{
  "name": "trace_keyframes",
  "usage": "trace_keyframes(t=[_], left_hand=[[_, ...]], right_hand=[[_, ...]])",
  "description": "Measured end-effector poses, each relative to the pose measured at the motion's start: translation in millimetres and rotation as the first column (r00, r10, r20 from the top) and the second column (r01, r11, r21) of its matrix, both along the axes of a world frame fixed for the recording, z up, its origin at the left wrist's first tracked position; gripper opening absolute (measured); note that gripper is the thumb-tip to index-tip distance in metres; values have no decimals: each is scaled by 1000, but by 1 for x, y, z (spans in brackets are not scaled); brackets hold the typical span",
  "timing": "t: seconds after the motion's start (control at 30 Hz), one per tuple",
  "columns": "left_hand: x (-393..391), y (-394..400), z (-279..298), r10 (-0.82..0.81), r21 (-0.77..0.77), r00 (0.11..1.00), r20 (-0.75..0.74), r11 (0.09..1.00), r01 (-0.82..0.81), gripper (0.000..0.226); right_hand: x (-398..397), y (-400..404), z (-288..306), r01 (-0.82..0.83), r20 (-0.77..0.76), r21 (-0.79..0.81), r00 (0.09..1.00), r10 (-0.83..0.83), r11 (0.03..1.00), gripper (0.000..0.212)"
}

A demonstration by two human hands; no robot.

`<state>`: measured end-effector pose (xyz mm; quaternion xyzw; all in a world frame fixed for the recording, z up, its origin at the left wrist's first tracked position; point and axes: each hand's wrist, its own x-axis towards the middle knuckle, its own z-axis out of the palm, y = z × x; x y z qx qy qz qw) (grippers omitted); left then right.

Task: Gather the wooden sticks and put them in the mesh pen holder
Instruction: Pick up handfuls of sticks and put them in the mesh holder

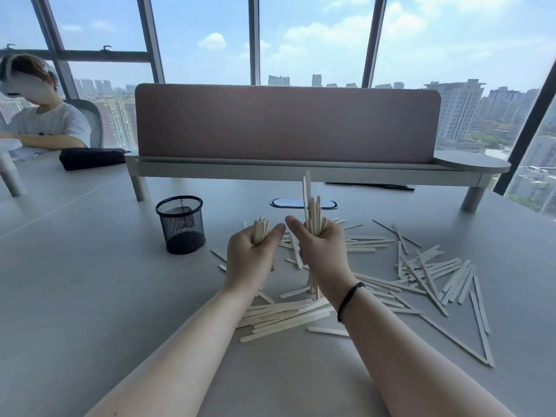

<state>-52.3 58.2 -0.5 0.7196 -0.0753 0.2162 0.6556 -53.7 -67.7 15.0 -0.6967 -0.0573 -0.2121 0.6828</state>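
Pale wooden sticks [427,272] lie scattered over the grey table, mostly to the right and in front of me. My left hand [249,257] is closed around a short upright bundle of sticks [261,228]. My right hand [319,251] grips a taller upright bundle [313,206], with a few sticks poking well above the rest. Both hands are raised side by side above the pile. The black mesh pen holder [181,225] stands upright to the left of my left hand, apart from it, and looks empty.
A pink desk divider on a raised shelf [285,121] runs across the back. A cable grommet [301,203] sits behind my hands. A dark pouch [90,158] lies at the far left, where another person sits. More sticks [279,317] lie below my wrists.
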Motion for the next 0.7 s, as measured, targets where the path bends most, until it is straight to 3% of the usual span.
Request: trace_keyframes(t=[0.2,0.4,0.53,0.7], left_hand=[[1,2,-1,-19,-9,1000,-6,1000,19,54],[-1,2,-3,-67,-24,996,-62,998,66,53],[0,3,-4,-59,-21,989,-136,998,57,68],[-3,7,12,-122,-200,977,-176,976,86,59]], right_hand=[[-2,-3,-5,-52,-55,44,997,54,998,35],[-4,-2,-4,-51,-30,18,998,51,999,51],[-5,-1,1,-37,-106,49,993,42,998,51],[-7,-2,15,-14,-141,71,990,24,997,61]])
